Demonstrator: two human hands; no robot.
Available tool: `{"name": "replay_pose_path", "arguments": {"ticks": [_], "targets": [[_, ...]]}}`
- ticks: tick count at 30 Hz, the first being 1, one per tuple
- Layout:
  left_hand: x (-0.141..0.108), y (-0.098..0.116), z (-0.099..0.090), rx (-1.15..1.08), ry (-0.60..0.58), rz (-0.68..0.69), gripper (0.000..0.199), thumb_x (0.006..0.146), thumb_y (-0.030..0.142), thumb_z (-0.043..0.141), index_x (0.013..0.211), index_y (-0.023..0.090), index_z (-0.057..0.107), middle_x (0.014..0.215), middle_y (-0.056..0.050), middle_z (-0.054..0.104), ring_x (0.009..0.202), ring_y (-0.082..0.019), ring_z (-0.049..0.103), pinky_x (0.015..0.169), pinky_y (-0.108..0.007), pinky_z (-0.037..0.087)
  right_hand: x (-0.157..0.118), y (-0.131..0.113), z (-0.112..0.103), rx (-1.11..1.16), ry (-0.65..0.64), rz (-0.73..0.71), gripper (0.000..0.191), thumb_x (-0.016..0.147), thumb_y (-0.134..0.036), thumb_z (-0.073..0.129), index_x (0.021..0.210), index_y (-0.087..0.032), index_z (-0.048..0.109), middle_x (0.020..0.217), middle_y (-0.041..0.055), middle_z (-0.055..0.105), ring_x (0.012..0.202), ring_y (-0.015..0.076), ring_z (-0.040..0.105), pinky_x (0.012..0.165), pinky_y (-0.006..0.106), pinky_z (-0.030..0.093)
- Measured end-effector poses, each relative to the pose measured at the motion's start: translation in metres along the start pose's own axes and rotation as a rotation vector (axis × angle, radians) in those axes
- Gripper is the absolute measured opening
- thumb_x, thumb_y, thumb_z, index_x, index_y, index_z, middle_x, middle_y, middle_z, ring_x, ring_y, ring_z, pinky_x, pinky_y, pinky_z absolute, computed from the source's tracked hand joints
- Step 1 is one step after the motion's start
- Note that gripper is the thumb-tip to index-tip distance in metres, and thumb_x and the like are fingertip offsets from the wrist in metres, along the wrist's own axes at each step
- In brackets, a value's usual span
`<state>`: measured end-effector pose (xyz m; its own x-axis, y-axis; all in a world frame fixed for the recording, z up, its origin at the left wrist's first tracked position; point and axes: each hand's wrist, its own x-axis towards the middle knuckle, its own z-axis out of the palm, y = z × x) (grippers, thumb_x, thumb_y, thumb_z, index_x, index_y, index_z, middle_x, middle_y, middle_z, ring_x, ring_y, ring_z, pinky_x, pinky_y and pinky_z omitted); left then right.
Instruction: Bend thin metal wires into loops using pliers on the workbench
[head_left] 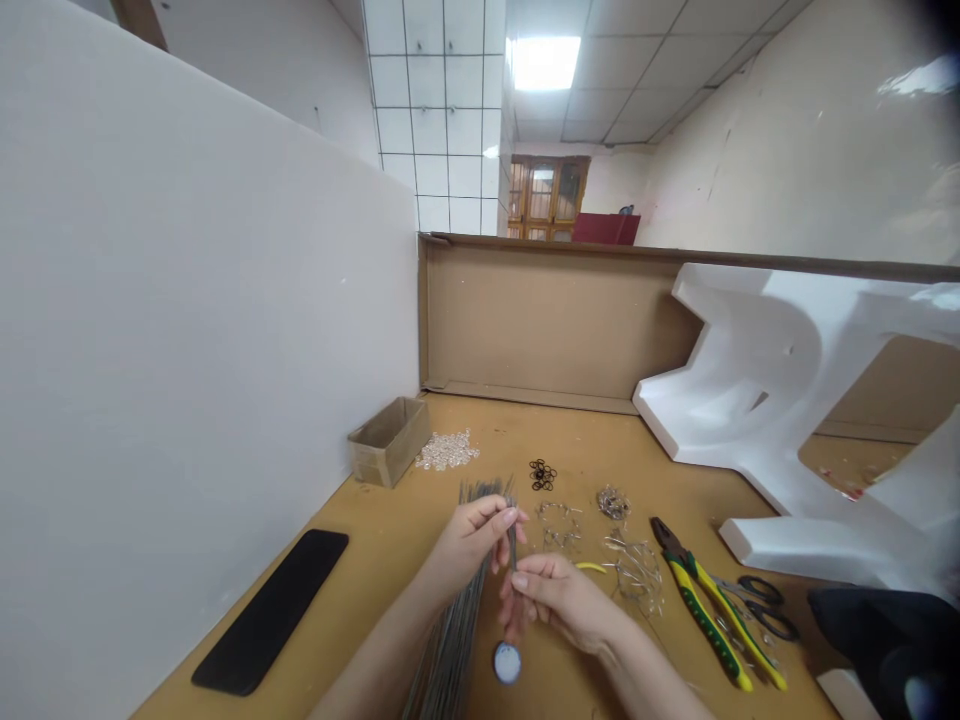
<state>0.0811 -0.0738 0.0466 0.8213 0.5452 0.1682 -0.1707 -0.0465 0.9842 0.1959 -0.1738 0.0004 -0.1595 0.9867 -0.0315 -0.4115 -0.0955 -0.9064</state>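
My left hand (480, 530) pinches the upper part of a few thin grey wires (513, 548) between thumb and fingers. Lower down, the thumb and fingers of my right hand (551, 598) close on the same wires, which stand roughly upright. Beneath my left hand and forearm lies a long bundle of straight grey wires (456, 640). A small round white disc with a blue rim (507, 662) is just below my right hand. Past my right knuckles a curved yellow piece (590, 567) shows; its kind is unclear.
Clear beads (448, 451) lie beside an open cardboard box (390, 445). Black rings (542, 475), metal rings (613, 502) and bent wire pieces (636, 570) sit beyond my right hand. Pliers (705, 610), scissors (761, 600) and white foam (750, 390) are right, a black slab (274, 610) left.
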Motion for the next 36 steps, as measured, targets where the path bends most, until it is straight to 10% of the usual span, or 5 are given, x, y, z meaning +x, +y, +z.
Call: {"name": "replay_pose_path", "arguments": {"ticks": [13,19,36], "targets": [[-0.008,-0.001,0.010,0.196,0.175,0.028,0.029,0.080,0.041,0.045,0.074,0.015,0.057,0.057,0.001,0.053,0.039,-0.006,0.041,0.039,-0.017,0.033,0.002,-0.005,0.018,-0.399,0.205,-0.164,0.041,0.079,-0.048,0.049,0.065,-0.012,0.062,0.058,0.0026,0.062,0.054,0.0109,0.058,0.056,0.022,0.043],[-0.004,0.003,0.006,-0.027,0.064,-0.044,0.031,0.080,0.041,0.047,0.080,0.012,0.057,0.064,-0.001,0.058,0.040,-0.004,0.038,0.038,-0.016,0.031,-0.001,-0.001,0.015,-0.237,0.132,-0.130,0.031,0.079,-0.042,0.052,0.078,-0.012,0.060,0.065,0.0034,0.064,0.053,0.0123,0.060,0.054,0.024,0.043],[-0.014,-0.007,0.036,-0.110,0.252,0.024,0.033,0.083,0.048,0.036,0.087,0.017,0.048,0.063,0.001,0.047,0.056,-0.010,0.048,0.046,-0.017,0.039,0.001,0.003,0.011,-0.181,0.164,-0.121,0.035,0.078,-0.043,0.054,0.066,-0.010,0.058,0.056,0.0026,0.061,0.046,0.0101,0.056,0.049,0.020,0.033]]}}
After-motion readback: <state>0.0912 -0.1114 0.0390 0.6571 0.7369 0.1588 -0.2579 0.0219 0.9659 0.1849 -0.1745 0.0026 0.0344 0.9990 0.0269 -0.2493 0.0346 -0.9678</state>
